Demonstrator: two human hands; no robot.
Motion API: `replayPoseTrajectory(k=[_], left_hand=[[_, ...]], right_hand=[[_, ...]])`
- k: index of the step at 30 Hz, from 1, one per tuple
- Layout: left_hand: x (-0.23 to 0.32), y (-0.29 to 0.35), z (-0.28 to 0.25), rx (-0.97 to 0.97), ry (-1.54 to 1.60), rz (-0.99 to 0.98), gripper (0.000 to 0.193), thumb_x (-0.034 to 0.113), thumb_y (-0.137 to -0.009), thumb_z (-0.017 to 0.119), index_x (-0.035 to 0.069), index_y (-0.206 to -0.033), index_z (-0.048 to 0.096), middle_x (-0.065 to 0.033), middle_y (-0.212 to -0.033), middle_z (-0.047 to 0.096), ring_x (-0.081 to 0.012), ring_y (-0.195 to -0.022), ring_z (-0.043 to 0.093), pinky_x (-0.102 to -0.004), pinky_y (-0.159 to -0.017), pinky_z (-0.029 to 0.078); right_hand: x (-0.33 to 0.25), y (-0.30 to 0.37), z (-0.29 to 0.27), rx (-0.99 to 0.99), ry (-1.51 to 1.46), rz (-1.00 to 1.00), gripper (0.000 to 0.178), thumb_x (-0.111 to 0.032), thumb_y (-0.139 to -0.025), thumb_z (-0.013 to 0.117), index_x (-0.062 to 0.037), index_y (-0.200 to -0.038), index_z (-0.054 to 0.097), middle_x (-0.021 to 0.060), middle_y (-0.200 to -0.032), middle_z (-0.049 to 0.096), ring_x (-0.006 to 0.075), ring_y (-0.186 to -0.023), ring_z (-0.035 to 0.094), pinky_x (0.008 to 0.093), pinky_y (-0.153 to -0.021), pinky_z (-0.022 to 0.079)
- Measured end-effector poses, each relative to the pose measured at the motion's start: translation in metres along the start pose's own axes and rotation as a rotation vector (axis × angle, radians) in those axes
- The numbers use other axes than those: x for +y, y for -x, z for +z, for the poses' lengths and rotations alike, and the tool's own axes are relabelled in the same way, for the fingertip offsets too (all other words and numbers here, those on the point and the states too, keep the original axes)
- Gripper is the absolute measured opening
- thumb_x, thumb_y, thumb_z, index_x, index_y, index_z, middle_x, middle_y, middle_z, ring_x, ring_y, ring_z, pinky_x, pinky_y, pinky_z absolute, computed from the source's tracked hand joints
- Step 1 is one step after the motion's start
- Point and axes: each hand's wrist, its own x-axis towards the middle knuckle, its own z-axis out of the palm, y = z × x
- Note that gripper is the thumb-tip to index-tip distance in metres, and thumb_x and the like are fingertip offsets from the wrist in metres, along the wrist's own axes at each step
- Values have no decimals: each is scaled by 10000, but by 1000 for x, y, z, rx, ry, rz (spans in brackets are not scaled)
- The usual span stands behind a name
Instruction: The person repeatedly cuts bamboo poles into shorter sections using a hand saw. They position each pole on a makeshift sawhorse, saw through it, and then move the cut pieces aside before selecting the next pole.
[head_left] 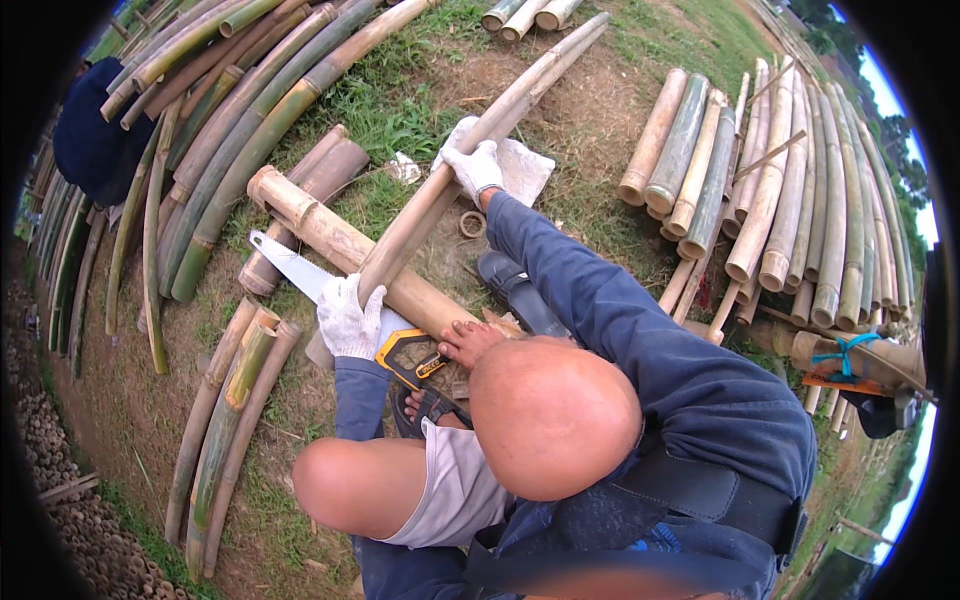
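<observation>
My right hand (473, 167), in a white knitted glove, is wrapped round a long slim bamboo piece (415, 222) slanting from the upper middle down toward the left. A second length seems to lie along its underside. At its near end my left hand (350, 318), gloved alike, closes on the bamboo. A handsaw with a pale blade (290, 265) and a yellow and black handle (408, 358) lies by the left hand, partly hidden behind it. Beneath, crossing the slim bamboo, is a thick bamboo pole (330, 232); my bare foot (470, 343) presses on its near end.
Another thick bamboo piece (265, 268) lies under the pole's far end. Bamboo stacks stand at upper left (235, 165) and right (690, 150), with several short lengths (228, 430) at lower left. A cut ring (472, 224) and a sandal (522, 292) lie on the grass.
</observation>
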Motion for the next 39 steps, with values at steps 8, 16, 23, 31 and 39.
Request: replayPoseTrajectory(k=[8,16,23,31,39], left_hand=[[-5,-3,-2,-58,64,7,474,309,-889,892,60,-1255,724,-196,-1183,708,-427,-1141,660,-536,-1037,515],[2,3,-6,-83,47,-30,459,264,-871,899,64,-1245,722,-187,-1183,705,-418,-1150,659,-526,-1048,513],[-16,4,-28,-179,92,-133,791,356,-772,965,79,-1450,668,-204,-1305,702,-424,-1236,669,-520,-1086,537],[-58,39,-60,-449,-40,-337,964,612,-685,958,161,-1486,667,-178,-1283,753,-377,-1189,736,-499,-1041,586],[-77,-14,-45,-474,-6,-300,932,752,-679,895,194,-1408,738,-193,-1248,786,-394,-1135,767,-500,-1006,606]], right_hand=[[-15,14,-8,-5,134,-14,974,-551,-817,884,87,-1456,519,328,-1439,634,433,-1304,677,485,-1106,550],[-28,79,-33,-207,694,-1031,552,-421,-936,764,-168,-1425,723,160,-1307,697,397,-1320,593,569,-1061,511],[-39,96,-22,-521,895,-1009,436,-517,-1026,654,-244,-1333,802,97,-1309,693,420,-1381,533,633,-1019,498],[-21,80,-7,-425,901,-1241,431,-498,-1045,652,-239,-1364,782,111,-1336,726,428,-1304,578,605,-1003,508],[-33,32,9,-424,832,-1231,414,-485,-1083,622,-231,-1372,772,124,-1382,721,453,-1338,573,597,-1112,461]])
